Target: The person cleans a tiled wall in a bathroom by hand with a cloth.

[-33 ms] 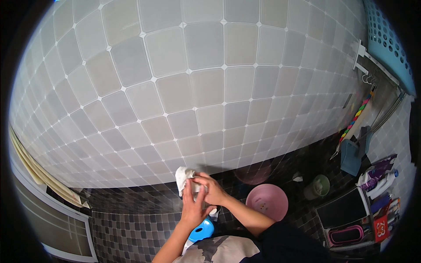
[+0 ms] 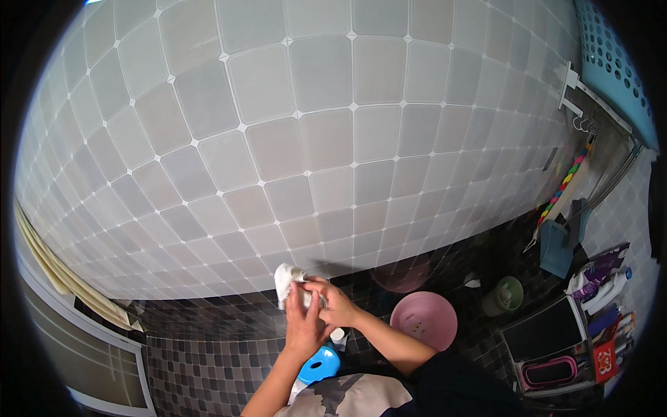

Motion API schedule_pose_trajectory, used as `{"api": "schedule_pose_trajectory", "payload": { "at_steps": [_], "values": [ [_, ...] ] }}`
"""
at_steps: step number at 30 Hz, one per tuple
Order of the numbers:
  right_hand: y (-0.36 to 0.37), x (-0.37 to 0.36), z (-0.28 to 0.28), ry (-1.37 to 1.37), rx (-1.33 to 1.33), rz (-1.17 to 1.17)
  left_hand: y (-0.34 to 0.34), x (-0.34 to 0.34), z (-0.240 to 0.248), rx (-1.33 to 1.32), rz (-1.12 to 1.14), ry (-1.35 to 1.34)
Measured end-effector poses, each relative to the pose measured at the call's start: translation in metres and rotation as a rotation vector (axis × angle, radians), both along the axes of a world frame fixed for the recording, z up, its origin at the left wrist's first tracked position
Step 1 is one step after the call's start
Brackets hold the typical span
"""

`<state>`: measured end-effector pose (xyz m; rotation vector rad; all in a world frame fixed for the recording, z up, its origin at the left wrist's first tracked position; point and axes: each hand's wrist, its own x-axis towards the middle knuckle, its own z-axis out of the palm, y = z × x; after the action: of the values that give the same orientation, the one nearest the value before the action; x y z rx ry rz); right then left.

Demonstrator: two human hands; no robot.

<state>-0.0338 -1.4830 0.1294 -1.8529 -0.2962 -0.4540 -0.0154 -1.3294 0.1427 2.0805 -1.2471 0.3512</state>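
Note:
Both my hands are together at the lower middle, close to the tiled wall, on a crumpled white cloth. My left hand presses its fingers up against the cloth's near side. From the right, my right hand curls its fingers over it. Part of the cloth is hidden behind the fingers. Just below my hands is a small round white lid or cup. A blue plastic stool with an oval hole in its top stands near my lap.
Right of my forearm sits a pink basin. Beyond it stands a pale green bucket. A grey-blue dustpan hangs at the right, above a rack with bottles. A blue basket is high right; a cream curtain hangs left.
The white cloth and my fingers have shifted very slightly to the left. More of the small white round thing below my hands shows.

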Motion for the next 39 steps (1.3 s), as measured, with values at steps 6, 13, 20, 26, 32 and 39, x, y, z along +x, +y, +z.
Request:
{"api": "schedule_pose_trajectory", "payload": {
  "at_steps": [6, 13, 20, 26, 32, 39],
  "values": [
    [-0.016, -0.023, 0.034, 0.023, 0.183, 0.395, 0.014, 0.039, 0.039, -0.184, 0.080, -0.219],
    [-0.039, -0.049, 0.055, -0.037, -0.084, -0.013, 0.052, 0.109, 0.142, -0.760, 0.430, -0.480],
    [-0.041, -0.061, 0.046, 0.038, -0.158, -0.134, 0.023, 0.171, 0.230, -0.477, 0.635, -0.535],
    [-0.061, -0.075, 0.028, 0.150, -0.148, -0.227, 0.025, 0.201, 0.314, -0.623, 0.603, -0.849],
    [-0.065, -0.078, 0.021, 0.226, -0.095, -0.247, -0.017, 0.184, 0.351, -0.616, 0.555, -0.902],
    [-0.068, -0.085, 0.015, 0.277, -0.065, -0.307, -0.082, 0.147, 0.263, -0.392, 0.440, -0.789]
  ]
}}
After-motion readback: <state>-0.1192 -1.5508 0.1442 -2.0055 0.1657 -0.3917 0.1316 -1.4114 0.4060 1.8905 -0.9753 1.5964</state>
